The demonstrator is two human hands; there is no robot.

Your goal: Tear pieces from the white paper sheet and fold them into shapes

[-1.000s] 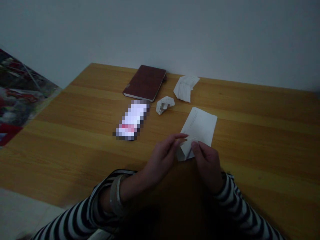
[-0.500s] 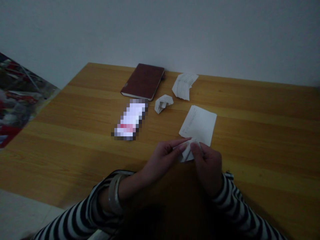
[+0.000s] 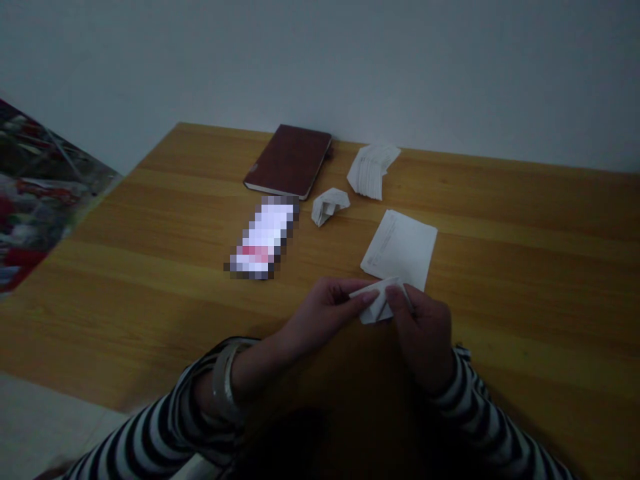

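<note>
A small piece of folded white paper (image 3: 373, 311) is pinched between my two hands, with creases and angled edges showing. My left hand (image 3: 325, 310) grips its left side, thumb on top and fingers behind. On the right side, my right hand (image 3: 423, 327) presses its thumb onto the paper, the other fingers curled beneath. Just beyond the hands lies a stack of white paper sheets (image 3: 403, 243) with faint print along one edge; its near corner is hidden behind the folded paper and my right hand.
On the wooden table (image 3: 525, 267) lie a brown notebook (image 3: 290, 160), a blurred-out lit phone (image 3: 265, 237), a row of nested folded paper pieces (image 3: 371, 171) and a smaller folded paper cluster (image 3: 330, 205). A wall (image 3: 320, 67) borders the far edge. Cluttered items (image 3: 40, 193) show at far left.
My left fingers have drawn back slightly, so more of the folded paper's top edge shows. Both hands still hold it. The whole view has shifted a little.
</note>
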